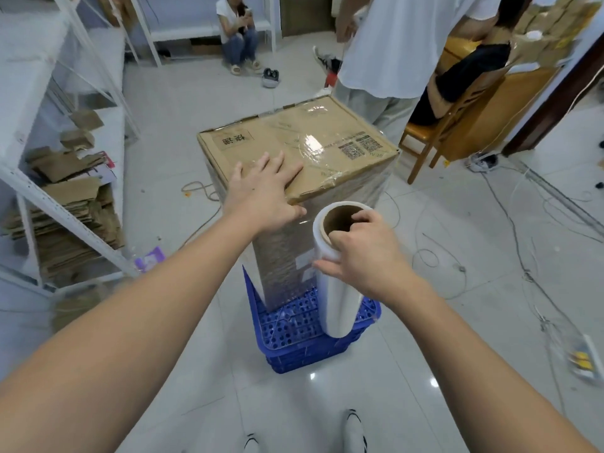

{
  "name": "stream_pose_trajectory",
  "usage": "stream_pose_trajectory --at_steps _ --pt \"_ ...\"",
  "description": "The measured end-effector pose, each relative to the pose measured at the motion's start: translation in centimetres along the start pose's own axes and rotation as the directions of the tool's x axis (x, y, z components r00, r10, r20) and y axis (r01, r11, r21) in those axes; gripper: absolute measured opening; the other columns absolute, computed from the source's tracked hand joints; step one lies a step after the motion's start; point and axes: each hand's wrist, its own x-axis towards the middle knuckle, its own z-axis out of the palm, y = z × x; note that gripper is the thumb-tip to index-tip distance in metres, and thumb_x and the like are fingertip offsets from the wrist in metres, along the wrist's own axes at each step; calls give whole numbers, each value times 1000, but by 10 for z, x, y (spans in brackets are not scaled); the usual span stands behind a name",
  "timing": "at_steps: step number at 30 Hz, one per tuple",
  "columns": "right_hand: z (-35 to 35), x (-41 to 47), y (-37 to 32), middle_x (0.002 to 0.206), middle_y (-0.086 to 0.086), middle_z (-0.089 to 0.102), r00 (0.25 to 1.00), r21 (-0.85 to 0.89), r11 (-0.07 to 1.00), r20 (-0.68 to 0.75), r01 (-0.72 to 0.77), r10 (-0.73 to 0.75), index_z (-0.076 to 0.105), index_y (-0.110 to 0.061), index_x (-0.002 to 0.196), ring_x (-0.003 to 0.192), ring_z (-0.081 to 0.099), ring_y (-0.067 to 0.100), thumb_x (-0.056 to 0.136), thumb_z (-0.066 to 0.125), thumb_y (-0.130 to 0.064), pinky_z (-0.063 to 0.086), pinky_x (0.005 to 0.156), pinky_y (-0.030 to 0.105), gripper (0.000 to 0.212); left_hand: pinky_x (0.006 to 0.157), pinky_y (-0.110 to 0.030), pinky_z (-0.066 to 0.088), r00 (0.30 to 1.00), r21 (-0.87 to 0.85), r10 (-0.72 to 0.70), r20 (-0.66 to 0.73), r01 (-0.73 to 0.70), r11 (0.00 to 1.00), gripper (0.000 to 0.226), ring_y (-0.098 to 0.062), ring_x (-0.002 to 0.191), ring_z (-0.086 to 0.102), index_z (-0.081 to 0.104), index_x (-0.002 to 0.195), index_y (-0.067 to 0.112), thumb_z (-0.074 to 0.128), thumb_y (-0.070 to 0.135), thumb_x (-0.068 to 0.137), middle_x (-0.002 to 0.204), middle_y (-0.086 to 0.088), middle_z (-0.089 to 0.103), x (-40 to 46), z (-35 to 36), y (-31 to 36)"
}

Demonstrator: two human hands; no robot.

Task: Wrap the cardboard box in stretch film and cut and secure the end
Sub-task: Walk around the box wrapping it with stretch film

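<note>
**Flat palm on the box top, film roll upright in the other hand**

The left hand (pixel 264 188) lies with straight, spread fingers pressed flat on the near edge of the cardboard box (pixel 294 148), thumb hooked over the near corner. The right hand (pixel 362 253) grips the stretch film roll (pixel 330 289) near its top: its fingers curl over the rim into the brown cardboard core and the thumb wraps round the white film from the left. The roll stands upright, just beside the near right face of the box.

The box is tall and stands on end in the middle of the room, on a stack of blue perforated crates (pixel 307 338). Its sides are sheathed in glossy film; the top carries printed labels, QR codes and strips of shiny tape.

The floor (pixel 457 240) is pale glossy tile strewn with thin cables. White metal shelving (pixel 65 197) on the left holds flattened cardboard. On the far right, a wooden chair (pixel 457 125) stands beside a wooden desk. A person in a white shirt (pixel 392 44) stands just beyond the box, and another person crouches (pixel 238 31) by the far wall. The wearer's shoes (pixel 354 429) show at the near edge.
</note>
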Motion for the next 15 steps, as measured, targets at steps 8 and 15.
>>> stream_pose_trajectory --at_steps 8,15 --pt "-24 2 -28 60 -7 57 974 37 990 180 133 -138 46 -28 66 70 54 15 81 66 -55 23 112 27 38 124 -61 5 998 2 41 -39 -41 999 88 -25 158 8 16 160 45 51 76 86 172 2 9 3 7 -4" --pt "-28 -5 -42 70 -9 48 961 146 987 254 73 -109 69 -20 76 80 49 12 78 76 -46 23 119 30 27 123 -63 4 997 -20 48 -54 -49 999 88 -26 158 7 16 160 42 55 72 87 172 1 8 1 8 -3"
